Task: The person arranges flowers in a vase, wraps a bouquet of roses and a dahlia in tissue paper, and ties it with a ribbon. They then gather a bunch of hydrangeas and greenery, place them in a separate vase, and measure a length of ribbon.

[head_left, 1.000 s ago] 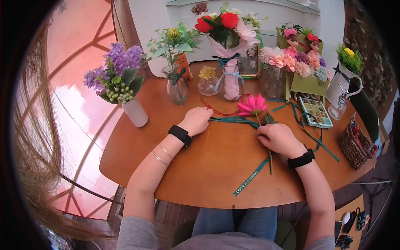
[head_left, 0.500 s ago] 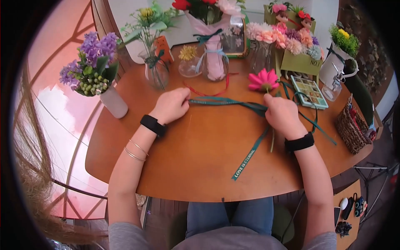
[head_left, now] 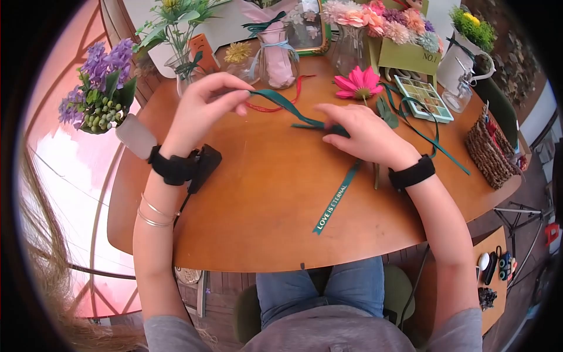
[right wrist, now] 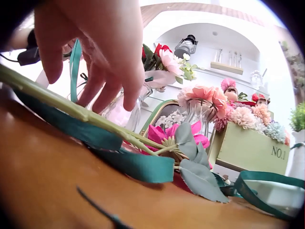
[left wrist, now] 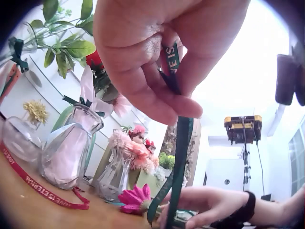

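Note:
My left hand [head_left: 205, 108] is raised over the table's left half and pinches one end of a dark green printed ribbon [left wrist: 180, 152] between thumb and fingers. From there the ribbon slants down to my right hand [head_left: 366, 132]. That hand's thumb and fingers are apart, low over the ribbon and the stem [right wrist: 66, 102] of a bright pink artificial flower [head_left: 359, 84]. The flower lies with its head toward the back and grey-green leaves [right wrist: 202, 179] beside it. A ribbon tail [head_left: 337, 202] lettered "LOVE IS ETERNAL" lies toward the front edge.
Along the back stand a pink-wrapped glass vase [head_left: 278, 64], a green flower box [head_left: 409, 58] and a white pitcher [head_left: 460, 67]. A red ribbon [left wrist: 43, 191] lies before them. Right are a compartment box [head_left: 423, 100] and wicker basket [head_left: 492, 152]; a white vase [head_left: 134, 136] stands left.
My left hand has lifted the ribbon's end off the table and moved left. My right hand's fingers have spread beside the stem. The head view has tipped down and shifted right.

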`<state>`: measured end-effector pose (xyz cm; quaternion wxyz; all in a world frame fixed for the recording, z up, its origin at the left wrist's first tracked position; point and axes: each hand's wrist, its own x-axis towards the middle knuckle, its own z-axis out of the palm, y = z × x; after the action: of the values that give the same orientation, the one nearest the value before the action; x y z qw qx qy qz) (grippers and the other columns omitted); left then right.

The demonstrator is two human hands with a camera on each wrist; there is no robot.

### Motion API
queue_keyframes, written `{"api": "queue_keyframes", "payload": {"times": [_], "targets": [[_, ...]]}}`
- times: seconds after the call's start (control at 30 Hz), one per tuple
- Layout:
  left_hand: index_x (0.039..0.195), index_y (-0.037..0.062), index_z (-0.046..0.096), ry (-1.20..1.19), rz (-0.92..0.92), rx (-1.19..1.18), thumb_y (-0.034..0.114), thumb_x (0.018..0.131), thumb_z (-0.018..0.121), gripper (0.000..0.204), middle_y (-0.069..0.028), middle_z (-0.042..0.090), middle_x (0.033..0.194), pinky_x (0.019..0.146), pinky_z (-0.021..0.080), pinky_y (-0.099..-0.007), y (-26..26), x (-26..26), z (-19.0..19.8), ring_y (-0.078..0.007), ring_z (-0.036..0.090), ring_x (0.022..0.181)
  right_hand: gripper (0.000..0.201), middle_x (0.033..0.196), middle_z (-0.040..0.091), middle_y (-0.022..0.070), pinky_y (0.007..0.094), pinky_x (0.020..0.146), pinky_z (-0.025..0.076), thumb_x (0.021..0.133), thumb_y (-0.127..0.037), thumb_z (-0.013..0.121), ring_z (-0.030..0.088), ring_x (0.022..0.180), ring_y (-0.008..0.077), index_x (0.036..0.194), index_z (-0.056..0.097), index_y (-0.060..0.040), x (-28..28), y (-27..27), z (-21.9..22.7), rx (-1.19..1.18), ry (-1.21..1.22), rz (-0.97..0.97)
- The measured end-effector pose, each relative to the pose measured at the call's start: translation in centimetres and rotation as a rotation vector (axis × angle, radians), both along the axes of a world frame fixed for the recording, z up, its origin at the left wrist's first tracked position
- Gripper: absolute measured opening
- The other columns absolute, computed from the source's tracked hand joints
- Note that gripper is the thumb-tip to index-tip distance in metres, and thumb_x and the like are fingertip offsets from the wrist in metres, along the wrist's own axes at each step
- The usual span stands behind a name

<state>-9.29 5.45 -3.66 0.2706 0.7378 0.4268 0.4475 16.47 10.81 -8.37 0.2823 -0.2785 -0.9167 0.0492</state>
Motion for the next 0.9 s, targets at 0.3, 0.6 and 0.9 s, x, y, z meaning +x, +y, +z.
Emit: {"api": "queue_keyframes", "payload": {"times": [0.3,0.6,0.9], "targets": [[0.096,-0.0008,0.053,-0.374,0.003,-0.029,0.006,0.084,0.048,0.015,-0.0012,0.049,0.072,0.066,0.042,-0.0222,-1.3,-4.5,0.6,-0.0083,0.048,0.068,0.037,0.104,0.052,0.0162,0.0332,0.080,0.041,0.076,-0.024,0.056,0.051,0.097,0.0273,0.104,0.050,-0.0011,0.7,0.2,1.0,-0.413,-0.117,0.171],[0.103,-0.0005,0.050,-0.499,-0.081,0.069,0.007,0.084,0.047,0.020,-0.0001,0.048,0.079,0.070,0.044,-0.0213,-2.4,-5.2,0.3,-0.0049,0.046,0.069,0.040,0.101,0.052,0.0131,0.0303,0.084,0.039,0.078,-0.025,0.056,0.051,0.095,0.0210,0.111,0.046,-0.0034,-6.1,-0.9,1.8,-0.443,-0.123,0.261],[0.102,-0.0038,0.051,-0.665,0.078,0.100,0.006,0.083,0.050,0.022,-0.0014,0.050,0.081,0.070,0.045,-0.0200,-1.1,-10.3,-0.6,-0.0057,0.048,0.069,0.020,0.066,0.048,-0.0013,0.0215,0.057,0.042,0.086,-0.020,0.044,0.049,0.060,0.0070,0.088,0.054,-0.0031,1.2,0.2,3.0,-0.636,-0.005,0.212]]}}
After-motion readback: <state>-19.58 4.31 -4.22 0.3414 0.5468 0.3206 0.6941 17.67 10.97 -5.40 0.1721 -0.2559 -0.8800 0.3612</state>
